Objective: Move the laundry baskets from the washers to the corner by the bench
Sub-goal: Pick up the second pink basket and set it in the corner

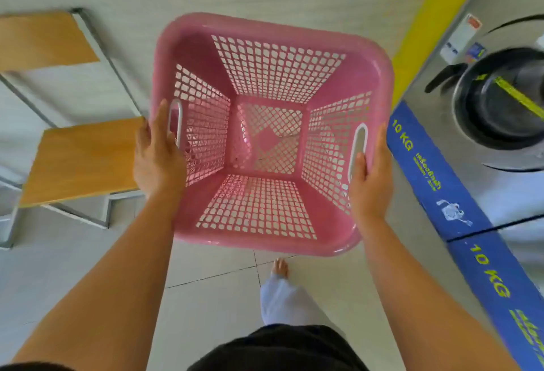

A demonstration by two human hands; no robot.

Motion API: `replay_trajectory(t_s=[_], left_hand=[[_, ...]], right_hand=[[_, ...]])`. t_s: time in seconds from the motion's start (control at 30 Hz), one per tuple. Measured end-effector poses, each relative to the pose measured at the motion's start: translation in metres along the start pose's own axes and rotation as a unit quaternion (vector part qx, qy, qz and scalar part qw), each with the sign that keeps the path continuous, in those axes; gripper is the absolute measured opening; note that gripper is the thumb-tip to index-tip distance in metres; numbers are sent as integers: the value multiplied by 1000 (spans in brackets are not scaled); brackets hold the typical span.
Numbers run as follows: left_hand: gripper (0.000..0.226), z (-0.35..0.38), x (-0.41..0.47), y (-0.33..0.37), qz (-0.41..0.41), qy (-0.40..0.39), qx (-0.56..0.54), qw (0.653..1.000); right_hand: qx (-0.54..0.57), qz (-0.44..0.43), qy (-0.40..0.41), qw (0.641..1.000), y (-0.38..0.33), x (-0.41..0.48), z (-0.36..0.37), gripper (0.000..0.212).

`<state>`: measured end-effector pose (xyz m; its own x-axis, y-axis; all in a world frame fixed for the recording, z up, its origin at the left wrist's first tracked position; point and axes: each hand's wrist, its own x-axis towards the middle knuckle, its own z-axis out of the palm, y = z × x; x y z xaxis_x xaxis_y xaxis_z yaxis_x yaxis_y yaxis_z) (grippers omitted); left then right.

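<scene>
An empty pink plastic laundry basket (350,76) with lattice walls is held in the air in front of me, above the tiled floor. My left hand (157,155) grips its left rim at the handle slot. On the opposite side, my right hand (371,176) holds the right rim beside the other handle slot. A washer (500,111) with a round glass door stands on the right, close to the basket's right edge. The wooden bench (82,161) with a metal frame is on the left, beside the basket.
Blue "10 KG" panels (435,176) run along the washers' fronts on the right. A yellow stripe (432,20) marks the wall at the far right. A second wooden seat (44,41) lies farther left. My leg and bare foot (279,267) are on the floor tiles below the basket.
</scene>
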<state>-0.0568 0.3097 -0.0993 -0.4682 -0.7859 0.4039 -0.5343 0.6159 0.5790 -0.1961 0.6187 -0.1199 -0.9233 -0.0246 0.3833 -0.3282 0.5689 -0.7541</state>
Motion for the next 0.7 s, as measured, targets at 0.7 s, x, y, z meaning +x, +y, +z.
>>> replay_trajectory(t_s=[0.7], left_hand=[[60,52,170,-123,-177,21,72,981]], right_hand=[[-8,-24,-195,981,-72,120,277,58]])
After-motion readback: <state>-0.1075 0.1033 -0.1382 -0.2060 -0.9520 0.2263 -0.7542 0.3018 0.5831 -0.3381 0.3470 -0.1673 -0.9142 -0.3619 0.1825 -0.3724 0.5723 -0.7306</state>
